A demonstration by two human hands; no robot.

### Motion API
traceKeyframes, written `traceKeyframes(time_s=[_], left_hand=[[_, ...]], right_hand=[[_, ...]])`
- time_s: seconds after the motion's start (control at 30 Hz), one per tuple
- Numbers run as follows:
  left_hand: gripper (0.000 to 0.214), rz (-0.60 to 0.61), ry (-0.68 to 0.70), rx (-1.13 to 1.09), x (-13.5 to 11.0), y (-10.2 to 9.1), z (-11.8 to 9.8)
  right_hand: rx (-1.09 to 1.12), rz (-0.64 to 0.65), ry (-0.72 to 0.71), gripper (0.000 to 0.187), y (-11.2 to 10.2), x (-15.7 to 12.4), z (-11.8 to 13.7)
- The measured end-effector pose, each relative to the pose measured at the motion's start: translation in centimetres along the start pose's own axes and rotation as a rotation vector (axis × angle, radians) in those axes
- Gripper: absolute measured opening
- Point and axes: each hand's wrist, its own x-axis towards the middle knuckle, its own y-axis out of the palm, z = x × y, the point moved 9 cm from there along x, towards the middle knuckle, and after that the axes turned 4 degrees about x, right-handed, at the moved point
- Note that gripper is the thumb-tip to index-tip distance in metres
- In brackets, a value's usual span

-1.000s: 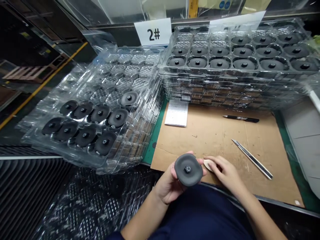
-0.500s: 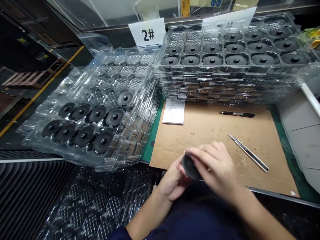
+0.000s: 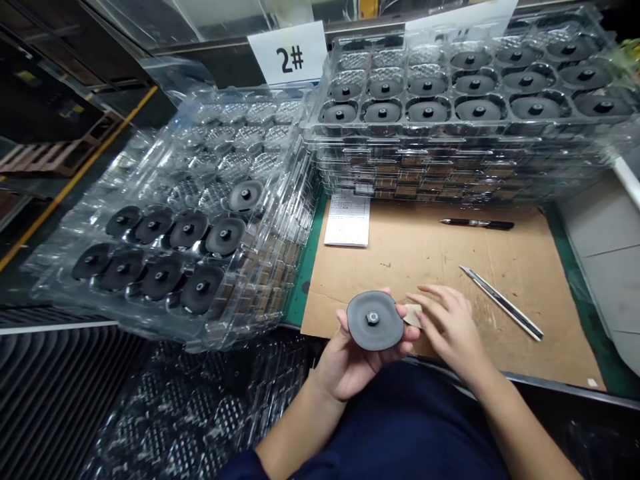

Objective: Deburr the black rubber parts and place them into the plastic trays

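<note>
Our right fingers [image 3: 430, 313] close on a small beige pad [image 3: 413, 315] at the rim of a black disc [image 3: 374, 321] with a central nut, cupped in our left hand [image 3: 345, 370] over a cardboard sheet [image 3: 395, 280], a utility knife [image 3: 501, 303] just beside and stacked clear plastic trays [image 3: 450, 160] of matching discs beyond.

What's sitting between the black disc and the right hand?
A small beige pad lies between the black disc in the left hand and the right hand, seen in the head view.
</note>
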Motion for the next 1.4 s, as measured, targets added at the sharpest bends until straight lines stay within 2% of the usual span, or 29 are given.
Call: traceKeyframes(time_s=[0.07,0.13,0.23,0.33,0.43,0.5,0.57,0.63,0.73,0.83,1.03,1.4], left_hand=[[0.061,-0.024,0.009,0.057,0.1,-0.1,-0.1],[0.064,-0.056,0.098,0.228,0.1,-0.4,-0.9],[0.080,-0.108,0.375,0.759,-0.2,-0.1,-2.9],[0.097,-0.093,0.581,1.288,-0.7,1.5,-3.3],[0.103,-0.048,0.623,1.498,-0.6,2.4,-2.9],[0.102,-0.068,0.623,1.514,-0.6,2.5,-3.0],[0.099,-0.108,0.645,1.495,-0.8,2.7,-3.4],[0.098,-0.158,0.683,1.490,-0.9,2.8,-4.0],[0.100,-0.255,0.773,1.527,-1.3,3.0,-5.0],[0.105,-0.340,0.880,1.631,-1.7,3.4,-6.0],[0.108,-0.371,1.146,1.838,-2.2,4.6,-6.6],[0.107,-0.390,1.226,1.930,-2.5,5.2,-6.3]], right_hand=[[-0.024,-0.082,0.041,0.027,-2.0,0.1,-1.2],[-0.069,-0.185,0.122,0.028,-4.0,-0.2,-3.5],[-0.159,-0.326,0.289,0.034,-6.2,-1.4,-7.9],[-0.177,-0.351,0.380,0.035,-6.6,-2.3,-11.4],[-0.097,-0.339,0.391,0.029,-6.5,-2.6,-12.5],[-0.015,-0.341,0.404,0.028,-6.6,-2.5,-11.6],[0.077,-0.330,0.412,0.029,-7.0,-2.3,-9.3],[0.170,-0.245,0.365,0.027,-7.0,-1.8,-5.5],[0.258,-0.040,0.166,0.023,-6.6,-0.9,1.5],[0.215,-0.023,0.024,0.027,-7.2,-0.6,5.7],[0.119,-0.096,-0.018,0.028,-7.7,-0.2,6.4],[0.094,-0.079,-0.022,0.029,-7.2,-0.4,6.5]])
